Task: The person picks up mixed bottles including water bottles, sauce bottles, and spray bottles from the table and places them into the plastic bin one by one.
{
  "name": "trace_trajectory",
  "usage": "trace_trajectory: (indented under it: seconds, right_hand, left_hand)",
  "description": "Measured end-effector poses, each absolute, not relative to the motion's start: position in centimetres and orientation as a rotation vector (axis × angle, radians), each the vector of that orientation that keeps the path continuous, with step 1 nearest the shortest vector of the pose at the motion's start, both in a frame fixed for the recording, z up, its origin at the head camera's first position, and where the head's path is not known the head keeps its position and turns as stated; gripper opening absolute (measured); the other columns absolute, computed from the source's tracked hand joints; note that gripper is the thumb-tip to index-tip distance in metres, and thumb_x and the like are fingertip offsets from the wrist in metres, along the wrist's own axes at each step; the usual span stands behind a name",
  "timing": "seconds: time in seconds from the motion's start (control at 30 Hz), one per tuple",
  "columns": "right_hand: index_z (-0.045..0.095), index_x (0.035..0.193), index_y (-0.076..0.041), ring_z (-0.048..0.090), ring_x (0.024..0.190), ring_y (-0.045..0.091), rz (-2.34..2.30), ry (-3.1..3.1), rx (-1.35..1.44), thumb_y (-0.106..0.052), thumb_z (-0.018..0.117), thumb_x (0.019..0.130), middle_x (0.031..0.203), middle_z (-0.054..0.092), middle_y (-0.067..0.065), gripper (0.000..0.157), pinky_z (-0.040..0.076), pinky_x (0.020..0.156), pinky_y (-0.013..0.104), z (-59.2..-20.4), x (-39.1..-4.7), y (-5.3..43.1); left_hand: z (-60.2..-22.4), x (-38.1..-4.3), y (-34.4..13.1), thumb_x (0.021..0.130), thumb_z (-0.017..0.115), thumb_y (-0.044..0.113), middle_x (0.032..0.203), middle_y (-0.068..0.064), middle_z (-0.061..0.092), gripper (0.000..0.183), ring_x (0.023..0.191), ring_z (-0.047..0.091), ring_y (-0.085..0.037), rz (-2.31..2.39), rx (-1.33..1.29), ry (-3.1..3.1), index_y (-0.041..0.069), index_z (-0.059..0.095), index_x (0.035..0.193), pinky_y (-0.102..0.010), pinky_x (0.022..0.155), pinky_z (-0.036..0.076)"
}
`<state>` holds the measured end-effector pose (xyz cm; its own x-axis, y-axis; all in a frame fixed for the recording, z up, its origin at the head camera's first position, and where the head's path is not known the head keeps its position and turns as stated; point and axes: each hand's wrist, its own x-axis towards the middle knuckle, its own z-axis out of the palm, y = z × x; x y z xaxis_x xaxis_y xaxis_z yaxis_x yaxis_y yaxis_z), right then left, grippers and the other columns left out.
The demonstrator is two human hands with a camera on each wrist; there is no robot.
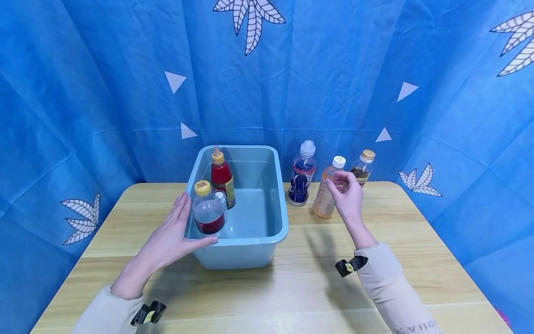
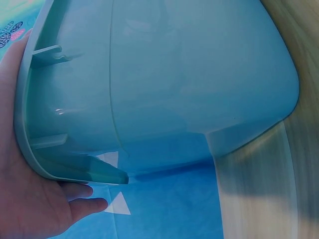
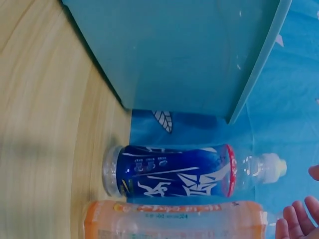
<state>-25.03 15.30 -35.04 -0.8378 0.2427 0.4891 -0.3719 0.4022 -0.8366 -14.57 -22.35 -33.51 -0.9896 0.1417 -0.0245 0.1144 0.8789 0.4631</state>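
Observation:
A light blue plastic bin (image 1: pixel 246 254) stands on the table. My left hand (image 1: pixel 179 232) rests on its near left corner, fingers straight along the left rim and thumb along the front one; the left wrist view shows that hand (image 2: pixel 35 194) against the rim. Inside are a yellow-capped bottle with dark red liquid (image 1: pixel 208 213), a red squeeze bottle (image 1: pixel 222 176) and a small white-capped bottle (image 1: pixel 221 198). My right hand (image 1: pixel 349 195), fingers loosely bent, is beside an orange-tinted drink bottle (image 1: pixel 323 202). In the right wrist view its fingers (image 3: pixel 294 224) are near that bottle's neck.
Between the bin and the orange bottle stands a blue-labelled drink bottle (image 1: pixel 301 181). A gold-capped bottle with dark contents (image 1: pixel 362 169) is behind my right hand, partly hidden. A blue patterned cloth (image 1: pixel 333 69) hangs behind the wooden table (image 1: pixel 300 297).

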Motion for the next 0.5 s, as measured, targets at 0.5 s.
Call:
trace_trajectory:
  seconds: [0.5]
  right_hand:
    - [0.048,0.107,0.005,0.052,0.088,0.02,1.452,-2.071,-0.076,-0.012,0.068,0.078,0.099,0.054,0.013,0.039,0.046,0.078,0.028,-34.2,-26.9,16.1]
  left_hand:
    - [-33.4,-14.5,-22.3,0.063,0.053,0.074,0.147,-0.017,-0.005,0.119,0.131,0.002,-0.038,0.719,0.196,2.989,0.005,-0.004,0.141,-0.062,0.089,0.028]
